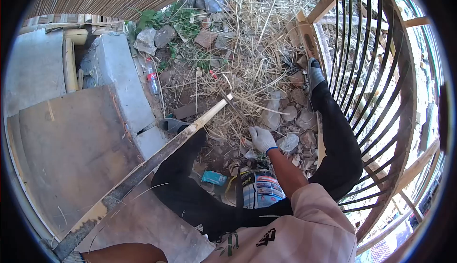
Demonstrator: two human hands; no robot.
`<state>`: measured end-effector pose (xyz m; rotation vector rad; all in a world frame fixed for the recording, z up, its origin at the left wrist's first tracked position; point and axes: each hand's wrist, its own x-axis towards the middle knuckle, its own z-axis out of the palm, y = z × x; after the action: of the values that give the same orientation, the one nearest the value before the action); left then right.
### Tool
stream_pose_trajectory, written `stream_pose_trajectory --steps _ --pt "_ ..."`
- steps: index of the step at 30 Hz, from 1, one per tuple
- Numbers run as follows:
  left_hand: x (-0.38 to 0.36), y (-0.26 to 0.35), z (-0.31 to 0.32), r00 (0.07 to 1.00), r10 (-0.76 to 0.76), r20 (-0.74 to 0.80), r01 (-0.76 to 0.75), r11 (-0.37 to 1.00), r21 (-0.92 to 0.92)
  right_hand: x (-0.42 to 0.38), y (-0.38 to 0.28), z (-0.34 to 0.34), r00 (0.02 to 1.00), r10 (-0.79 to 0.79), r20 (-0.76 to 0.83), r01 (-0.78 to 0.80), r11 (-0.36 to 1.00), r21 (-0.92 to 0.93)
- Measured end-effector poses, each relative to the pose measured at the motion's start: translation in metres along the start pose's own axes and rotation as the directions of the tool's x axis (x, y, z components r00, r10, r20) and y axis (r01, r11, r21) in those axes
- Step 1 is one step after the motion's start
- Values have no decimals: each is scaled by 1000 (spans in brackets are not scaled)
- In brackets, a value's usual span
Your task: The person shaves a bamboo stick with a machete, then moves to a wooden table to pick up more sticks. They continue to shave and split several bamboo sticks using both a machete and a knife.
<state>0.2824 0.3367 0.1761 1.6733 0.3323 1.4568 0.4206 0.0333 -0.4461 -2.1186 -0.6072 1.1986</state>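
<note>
A long split bamboo strip (164, 152) runs diagonally from the bottom left corner to the middle, its pale, cut end raised. At its lower end is my left hand (74, 257) in a white glove, closed round it and partly cut off by the view's dark edge. My right hand (263, 139), in a white glove with a blue cuff, is closed on a knife; its handle is hidden in the fist. The knife's thin dark blade (236, 110) slants up and left to the strip's cut end, seeming to touch it.
Bamboo shavings (252, 48) and stones (206, 38) cover the ground ahead. A curved slatted frame (404, 96) stands at the right, boards (76, 134) and a concrete block (121, 79) at the left. A plastic bottle (152, 78), a blue packet (214, 177) and a printed sack (262, 189) lie near my legs.
</note>
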Motion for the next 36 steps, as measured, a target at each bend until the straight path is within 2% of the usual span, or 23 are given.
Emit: stream_pose_trajectory --steps 4,7,9,12,13,14,16,17,20,22,23,24,25,26,27,28,29,30,31,32,33,34,36 --pt "-3 -3 -4 998 44 -47 -42 998 45 3 32 14 987 162 7 -162 987 4" --pt "-17 0 -15 985 157 -78 -128 948 292 14 28 6 975 224 6 -223 973 -66" --pt "-30 1 -35 951 298 -85 -199 796 572 21 29 2 963 265 54 -259 961 -101" --pt "-39 5 -54 882 470 -32 -200 436 878 17 11 -4 951 303 59 -296 950 -101" --pt "-48 -1 0 851 430 -302 -110 708 698 17 6 -5 947 314 72 -304 945 -122" --pt "-46 9 0 840 442 -314 -117 714 690 12 -4 -9 953 299 53 -291 949 -124" --pt "-45 32 -1 766 392 -510 -66 837 544 4 -20 -19 931 363 41 -349 917 -192" --pt "-41 57 -67 836 426 -346 -203 825 527 -1 -22 -24 921 384 68 -367 913 -180" --pt "-47 110 -162 778 480 -404 -249 827 503 7 12 -14 952 298 67 -288 949 -128" --pt "-61 141 -208 727 515 -454 -271 823 499 -7 -7 -26 985 158 -74 -168 972 -163" --pt "-69 154 -227 704 526 -477 -282 824 492 -27 -30 -44 953 292 81 -302 936 178" --pt "-79 165 -243 679 536 -502 -294 825 482 -54 -66 -67 897 350 271 -441 765 470" --pt "-96 162 -261 662 544 -516 -308 825 474 -73 -96 -80 915 300 271 -404 679 612" --pt "-116 145 -278 839 394 -375 -387 917 99 -72 -111 -82 924 285 253 -382 689 616" --pt "-122 138 -267 943 303 -136 -330 900 -286 -70 -126 -83 942 222 251 -335 599 727" --pt "-131 134 -256 936 324 -139 -351 889 -294 -68 -141 -83 958 154 242 -287 492 822" --pt "-132 132 -189 800 318 -508 -440 888 -136 -69 -163 -85 965 137 222 -261 496 828" --pt "-133 131 -156 527 298 -796 -453 891 34 -73 -188 -90 982 80 169 -187 448 874" --pt "-144 130 -168 518 297 -802 -472 882 21 -78 -211 -95 993 27 114 -115 395 911" --pt "-162 129 -186 736 304 -604 -492 854 -170 -79 -230 -98 995 13 94 -92 401 912" --pt "-175 127 -200 877 335 -345 -452 821 -349 -80 -249 -99 998 -26 49 -37 342 939" --pt "-184 129 -198 869 347 -353 -467 810 -355 -82 -265 -103 998 -63 5 13 281 960" --pt "-210 128 -190 746 221 -628 -407 898 -167 -86 -291 -114 989 -151 6 24 196 980"
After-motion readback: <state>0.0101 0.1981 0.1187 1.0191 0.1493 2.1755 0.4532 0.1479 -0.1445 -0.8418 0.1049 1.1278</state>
